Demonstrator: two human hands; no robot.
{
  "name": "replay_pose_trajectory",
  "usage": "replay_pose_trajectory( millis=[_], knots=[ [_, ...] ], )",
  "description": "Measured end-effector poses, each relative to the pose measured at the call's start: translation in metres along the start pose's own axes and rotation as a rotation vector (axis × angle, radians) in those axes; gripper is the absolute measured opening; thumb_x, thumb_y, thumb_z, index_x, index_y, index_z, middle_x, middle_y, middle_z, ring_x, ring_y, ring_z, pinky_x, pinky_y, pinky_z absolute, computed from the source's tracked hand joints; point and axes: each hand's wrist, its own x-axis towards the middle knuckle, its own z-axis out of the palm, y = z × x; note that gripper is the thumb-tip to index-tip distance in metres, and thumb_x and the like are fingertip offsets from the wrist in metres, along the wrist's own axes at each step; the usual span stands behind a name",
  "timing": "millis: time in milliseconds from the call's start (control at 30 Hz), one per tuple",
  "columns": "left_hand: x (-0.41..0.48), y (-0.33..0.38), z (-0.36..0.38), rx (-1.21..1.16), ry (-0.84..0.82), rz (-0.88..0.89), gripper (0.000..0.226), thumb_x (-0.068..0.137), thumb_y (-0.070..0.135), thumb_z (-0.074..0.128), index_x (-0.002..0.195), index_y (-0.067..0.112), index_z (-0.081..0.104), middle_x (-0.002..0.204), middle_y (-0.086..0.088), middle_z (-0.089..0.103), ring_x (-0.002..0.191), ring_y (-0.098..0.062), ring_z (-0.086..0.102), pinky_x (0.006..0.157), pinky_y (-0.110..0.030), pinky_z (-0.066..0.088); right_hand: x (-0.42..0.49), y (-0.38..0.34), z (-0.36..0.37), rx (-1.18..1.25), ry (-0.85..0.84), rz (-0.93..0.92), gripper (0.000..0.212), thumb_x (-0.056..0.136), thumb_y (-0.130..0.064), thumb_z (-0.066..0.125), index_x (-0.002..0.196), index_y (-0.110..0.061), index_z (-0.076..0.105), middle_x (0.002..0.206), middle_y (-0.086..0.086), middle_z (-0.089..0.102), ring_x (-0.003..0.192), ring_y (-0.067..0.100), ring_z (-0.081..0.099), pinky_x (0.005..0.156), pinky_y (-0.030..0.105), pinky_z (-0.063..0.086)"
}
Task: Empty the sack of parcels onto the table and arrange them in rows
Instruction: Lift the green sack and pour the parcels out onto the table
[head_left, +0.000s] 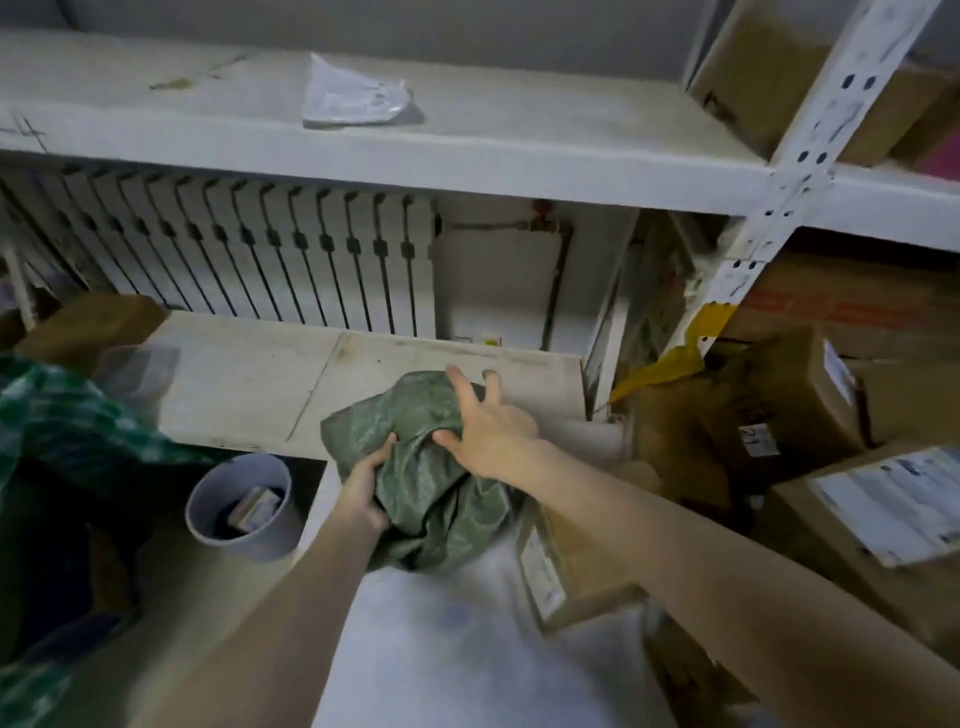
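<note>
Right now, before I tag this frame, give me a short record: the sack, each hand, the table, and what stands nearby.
sack: green sack, bunched and limp, at the table's near edge
left hand: left hand grips a fold at the sack's lower left
right hand: right hand rests on top of the sack, fingers spread
table: pale table, no rows of parcels visible
nearby: grey bucket left of the sack, small box inside; cardboard boxes on the right

sack contents: hidden | box label: unreadable blur | bin item: unclear
</note>
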Motion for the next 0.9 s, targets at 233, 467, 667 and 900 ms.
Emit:
replay_pose_trajectory(
  millis=[233, 467, 667, 900],
  knots=[
    [0.055, 0.016, -0.022, 0.892, 0.423, 0.009, 0.071, 0.087, 0.048, 0.064, 0.137, 0.002, 0.043, 0.135, -0.014, 0.05, 0.121, -0.036, 0.05, 0.099, -0.042, 0.043, 0.052, -0.007, 0.056, -0.319, -0.462, 0.008, 0.104, 0.086, -0.051, 0.063, 0.15, -0.035, -0.017, 0.158, 0.012, -0.018, 0.139, 0.044, 0.026, 0.106, 0.048, 0.039],
    [0.03, 0.019, 0.013, 1.927, 0.108, 0.284, 0.077, 0.078, 0.039, 0.065, 0.145, 0.028, 0.028, 0.145, -0.01, 0.031, 0.135, -0.036, 0.028, 0.107, -0.047, 0.036, 0.088, 0.0, 0.088, -0.309, -0.588, 0.164, 0.117, 0.081, -0.039, 0.073, 0.147, -0.037, -0.024, 0.157, 0.007, -0.027, 0.143, 0.048, 0.011, 0.109, 0.058, 0.033],
    [0.052, -0.008, 0.008, 2.298, -0.048, 0.019, 0.118, 0.075, 0.043, 0.074, 0.153, 0.024, -0.012, 0.159, -0.007, 0.004, 0.146, -0.036, 0.004, 0.113, -0.063, 0.012, 0.09, 0.019, 0.088, -0.256, -0.625, 0.063, 0.103, 0.087, -0.042, 0.065, 0.15, -0.034, -0.017, 0.158, 0.006, -0.025, 0.146, 0.039, 0.01, 0.114, 0.05, 0.03],
    [0.052, -0.012, 0.0, 2.269, -0.024, 0.01, 0.103, 0.083, 0.025, 0.067, 0.153, 0.023, -0.008, 0.16, -0.003, -0.006, 0.148, -0.029, -0.009, 0.115, -0.059, 0.012, 0.042, 0.012, 0.033, 0.049, -0.19, -0.019, 0.019, 0.09, -0.017, 0.055, 0.106, -0.009, 0.063, 0.095, 0.006, 0.061, 0.084, 0.025, 0.061, 0.065, 0.031, 0.051]
  ],
)
